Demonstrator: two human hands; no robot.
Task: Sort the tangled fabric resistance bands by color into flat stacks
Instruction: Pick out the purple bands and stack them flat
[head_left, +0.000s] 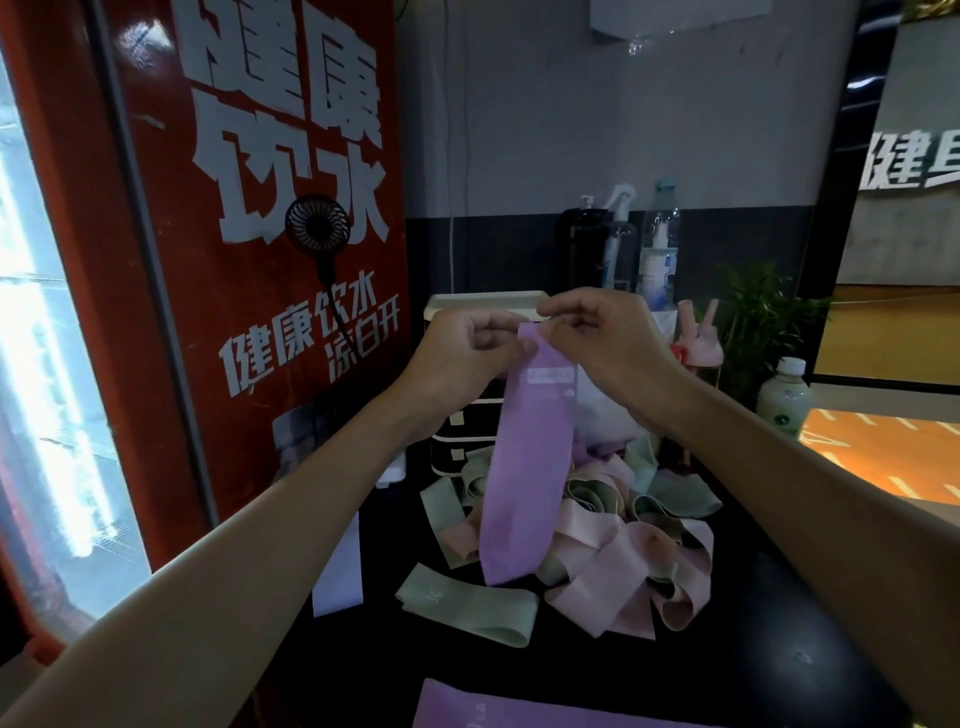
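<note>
- Centrally, a purple band (524, 467) is held up by its top edge above the black table (769, 649), hanging straight down, with its lower end in front of the pile of bands (623, 545).
- Its top left corner is pinched between the thumb and curled fingers of the left hand (467, 353).
- Its top right corner is pinched by the thumb and fingertips of the right hand (602, 332), whose other fingers are curled in.
- A white label (550, 375) is seen near the top of the held band; its writing is too blurred to be read.
- Pink and green bands are tangled together in the pile, some coiled, some folded over one another.
- One green band (467, 605) is laid flat on the table just left of the pile, apart from it.
- A second purple band (519, 701) is laid flat at the near edge of the table, cut off by the frame.
- A sheet of white paper (337, 566) stands at the table's left edge.
- Behind the hands, a small drawer unit (467, 431), a spray bottle (621, 234), a clear bottle (660, 244) and a pink cup (698, 348) are grouped against the wall.
- A pale bottle with a white cap (784, 395) is placed to the right, near a green plant (758, 312).
- On the left, a red panel (156, 260) is printed in white with "健康饮水" large and "健康饮水 凉白开" smaller below; a small black fan (318, 224) is fixed to it.
- On the far right, white characters (914, 161) beginning "健" are partly cut off.
</note>
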